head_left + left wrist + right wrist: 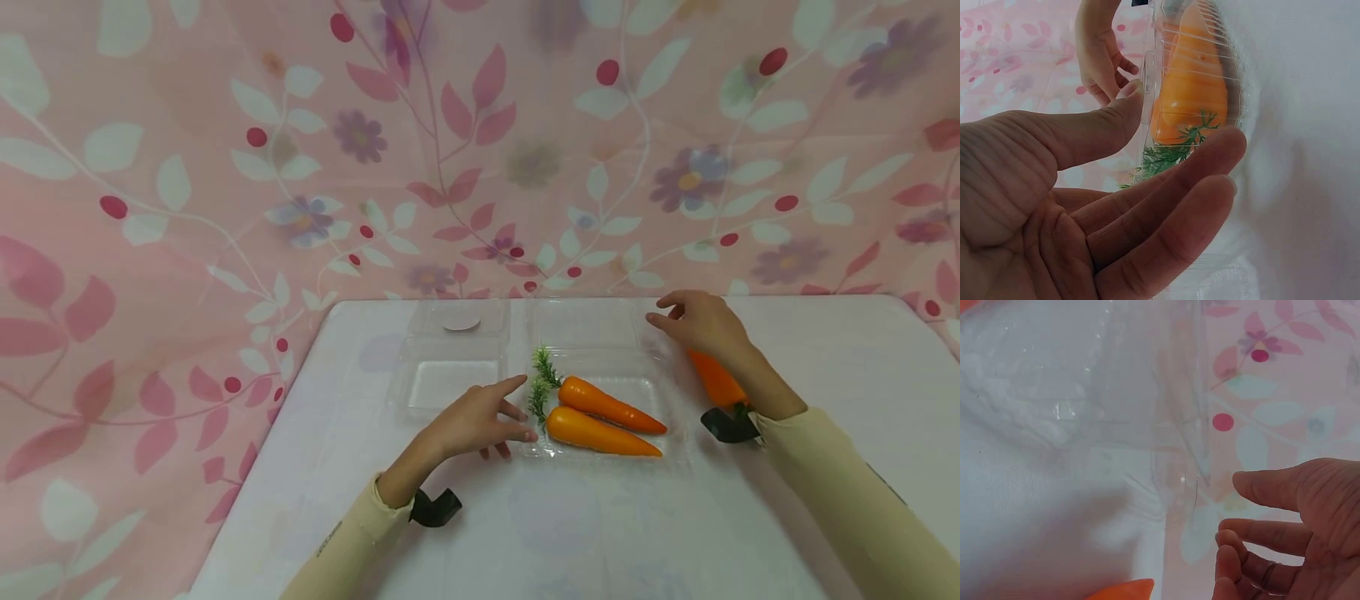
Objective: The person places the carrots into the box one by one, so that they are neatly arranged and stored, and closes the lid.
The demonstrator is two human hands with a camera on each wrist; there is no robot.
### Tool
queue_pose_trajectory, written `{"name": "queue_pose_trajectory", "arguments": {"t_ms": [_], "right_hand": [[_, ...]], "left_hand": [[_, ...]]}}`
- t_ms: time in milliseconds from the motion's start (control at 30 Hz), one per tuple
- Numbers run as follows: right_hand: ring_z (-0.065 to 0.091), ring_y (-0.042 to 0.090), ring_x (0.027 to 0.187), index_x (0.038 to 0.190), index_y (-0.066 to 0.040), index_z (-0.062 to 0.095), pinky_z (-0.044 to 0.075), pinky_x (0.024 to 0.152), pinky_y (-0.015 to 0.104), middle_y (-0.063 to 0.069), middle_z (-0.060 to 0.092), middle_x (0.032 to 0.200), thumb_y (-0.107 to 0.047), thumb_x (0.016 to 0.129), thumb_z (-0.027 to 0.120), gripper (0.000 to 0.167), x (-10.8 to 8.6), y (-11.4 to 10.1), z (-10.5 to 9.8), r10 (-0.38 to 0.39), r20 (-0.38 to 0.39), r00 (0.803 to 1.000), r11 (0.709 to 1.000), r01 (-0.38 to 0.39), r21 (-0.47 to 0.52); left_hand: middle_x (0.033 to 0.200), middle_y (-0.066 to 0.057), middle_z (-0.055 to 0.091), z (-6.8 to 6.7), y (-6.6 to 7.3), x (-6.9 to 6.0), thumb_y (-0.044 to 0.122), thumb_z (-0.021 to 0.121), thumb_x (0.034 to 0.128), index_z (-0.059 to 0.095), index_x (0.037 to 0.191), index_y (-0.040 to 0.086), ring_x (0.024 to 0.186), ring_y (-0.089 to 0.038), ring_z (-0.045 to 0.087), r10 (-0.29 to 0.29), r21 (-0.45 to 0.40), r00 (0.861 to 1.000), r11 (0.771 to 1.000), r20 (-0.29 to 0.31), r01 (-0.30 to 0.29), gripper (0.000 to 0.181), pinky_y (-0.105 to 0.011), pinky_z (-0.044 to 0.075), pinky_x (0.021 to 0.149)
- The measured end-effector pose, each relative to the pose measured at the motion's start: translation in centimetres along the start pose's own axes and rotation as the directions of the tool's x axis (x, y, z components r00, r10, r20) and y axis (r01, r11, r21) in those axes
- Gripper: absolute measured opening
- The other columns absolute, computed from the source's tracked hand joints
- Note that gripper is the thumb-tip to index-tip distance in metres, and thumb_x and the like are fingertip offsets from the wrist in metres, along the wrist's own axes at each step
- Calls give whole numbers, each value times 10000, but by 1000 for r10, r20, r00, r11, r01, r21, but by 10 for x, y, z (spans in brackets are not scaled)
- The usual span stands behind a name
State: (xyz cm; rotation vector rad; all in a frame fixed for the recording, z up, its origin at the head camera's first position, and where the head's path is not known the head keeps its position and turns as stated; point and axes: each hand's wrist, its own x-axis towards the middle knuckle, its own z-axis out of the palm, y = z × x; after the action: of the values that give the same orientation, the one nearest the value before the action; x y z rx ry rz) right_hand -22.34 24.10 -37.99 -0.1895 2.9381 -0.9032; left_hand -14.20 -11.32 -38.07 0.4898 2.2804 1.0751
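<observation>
Two orange toy carrots (603, 432) with green leafy tops (538, 400) lie side by side in a clear plastic clamshell box (652, 387), whose lid (585, 321) is folded back. By the box's left edge, my left hand (476, 421) has its thumb and fingers spread and holds nothing; whether it touches the rim I cannot tell. My right hand (701, 321) hovers to the right of the raised lid, fingers loosely bent and apart from it, as the right wrist view also shows. Another orange carrot (712, 379) lies partly hidden under my right forearm.
A second clear clamshell box (412, 387) stands opened to the left, with a pale oval label (461, 324) on its lid. Both boxes are on a white-covered table (480, 533). A pink floral cloth (480, 167) hangs behind the table.
</observation>
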Motion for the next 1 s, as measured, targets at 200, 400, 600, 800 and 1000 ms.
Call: {"name": "queue_pose_trajectory", "arguments": {"t_ms": [200,400,600,800,1000], "right_hand": [[599,401,944,1250,71,599,498,767,531,270,635,1104,-408,954,622,564,6,7,2,57,77,995,998,-56,-16],[590,432,978,1248,106,577,489,824,565,305,615,1127,-306,970,594,497,10,10,5,62,131,989,998,-60,-22],[597,431,977,1228,117,583,499,830,551,314,617,1128,-269,979,580,459,14,14,9,44,162,986,999,-41,-20],[591,399,920,1181,127,606,497,801,530,294,619,1061,-217,962,591,408,15,12,11,18,130,991,1000,-18,-5],[569,404,920,1181,121,618,487,788,534,296,597,1078,-201,946,606,399,12,8,10,16,75,997,1000,-16,-3]], "left_hand": [[1174,-145,686,-1,1,1,291,773,873,283,1559,128,657,-273,712,-5,2,1000,1000,-1,5,858,-484,572,549],[1169,-137,690,-1,1,2,295,773,873,281,1560,130,654,-273,712,-7,-1,1000,1000,-1,7,861,-479,572,544],[1161,-115,696,-1,2,2,300,772,874,280,1560,131,658,-273,712,-14,6,1000,1000,-4,14,861,-457,573,537],[1156,-119,696,0,2,2,294,771,875,282,1559,129,658,-268,713,-10,9,1000,1000,-7,10,857,-426,572,523],[1150,-117,698,2,0,2,293,773,874,284,1558,125,652,-263,713,-7,12,1000,1000,-8,7,858,-399,568,507]]}}
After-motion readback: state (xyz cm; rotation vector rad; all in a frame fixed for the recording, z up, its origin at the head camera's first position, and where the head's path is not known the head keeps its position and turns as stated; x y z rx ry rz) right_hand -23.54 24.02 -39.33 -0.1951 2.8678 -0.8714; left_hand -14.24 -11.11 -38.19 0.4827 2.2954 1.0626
